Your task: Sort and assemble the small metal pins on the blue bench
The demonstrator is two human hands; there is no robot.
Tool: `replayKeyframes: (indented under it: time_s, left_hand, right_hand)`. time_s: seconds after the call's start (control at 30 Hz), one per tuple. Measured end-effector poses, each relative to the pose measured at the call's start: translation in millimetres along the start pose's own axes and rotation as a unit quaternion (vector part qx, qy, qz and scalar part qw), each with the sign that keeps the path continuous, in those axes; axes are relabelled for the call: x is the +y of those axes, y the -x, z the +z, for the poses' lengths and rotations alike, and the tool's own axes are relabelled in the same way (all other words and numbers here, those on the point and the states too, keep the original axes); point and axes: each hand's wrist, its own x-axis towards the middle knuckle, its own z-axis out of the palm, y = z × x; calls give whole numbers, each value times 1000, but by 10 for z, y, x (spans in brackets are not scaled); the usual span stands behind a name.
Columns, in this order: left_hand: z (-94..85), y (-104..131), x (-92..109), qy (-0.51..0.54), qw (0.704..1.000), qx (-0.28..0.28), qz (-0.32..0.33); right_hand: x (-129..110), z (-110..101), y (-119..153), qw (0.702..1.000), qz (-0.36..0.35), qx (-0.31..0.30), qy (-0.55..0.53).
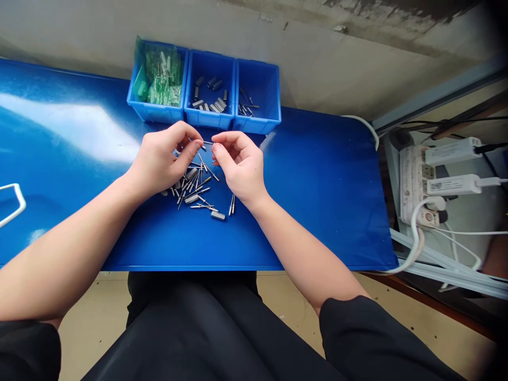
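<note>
Above a glossy blue table (317, 201), left hand (161, 159) and right hand (240, 164) pinching together one thin silver metal pin (208, 143), held over a loose heap of metal pins and sleeves (196, 188). Likely light, stiff, slippery; best gripped at the shaft ends. Farther off, three blue plastic bins (206, 119).

My left hand (164, 159) and right hand (238, 164) meet fingertip to fingertip, fingers curled in a pinch, forearms angled inward
</note>
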Motion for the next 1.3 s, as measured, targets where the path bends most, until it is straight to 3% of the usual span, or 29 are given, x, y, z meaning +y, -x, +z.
replayKeyframes:
  time_s: [0.23,0.73,0.93,1.13,1.3]
  left_hand:
    - [-10,-3,0,-8,1000,-13,-15]
    - [13,3,6,0,1000,-2,12]
    - [-10,13,25,20,999,-12,28]
    - [-37,29,60,10,999,-33,36]
    - [-29,24,77,-3,998,-60,24]
  right_hand:
    - [-50,18,41,998,-46,-2,44]
    - [-94,0,52,993,-56,-25,99]
    - [-128,-14,47,989,-85,-1,123]
    - [-118,-12,42,992,-58,24,108]
    - [-61,21,17,1000,-4,8,25]
